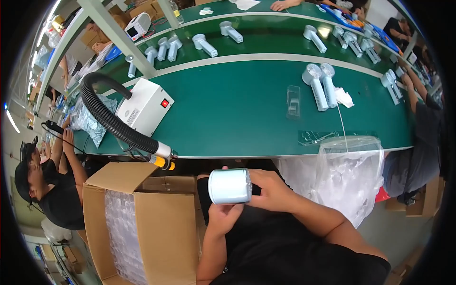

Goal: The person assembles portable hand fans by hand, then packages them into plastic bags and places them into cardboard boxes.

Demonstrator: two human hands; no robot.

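Note:
Between both hands, above my lap, is a light blue cylinder [229, 186], the same colour as the handheld fans on the bench. Its right end has a clear, shiny edge. My left hand [224, 217] grips it from below, with a fingertip showing over the top. Fingers of my right hand [270, 191] are closed on its right end. Whether a handle extends from it is hidden. Two light blue handheld fans [315, 88] lie on the green bench [228, 109], beside a clear plastic tray [293, 102] and a crumpled white tissue [344, 97].
A white machine [145, 107] with a black ribbed hose [107, 111] stands at the left. An open cardboard box [164, 223] holds clear plastic trays [124, 232]. A clear bag [351, 180] hangs off the bench's right edge. More fans stand along the raised shelf [266, 35]. Co-workers sit on both sides.

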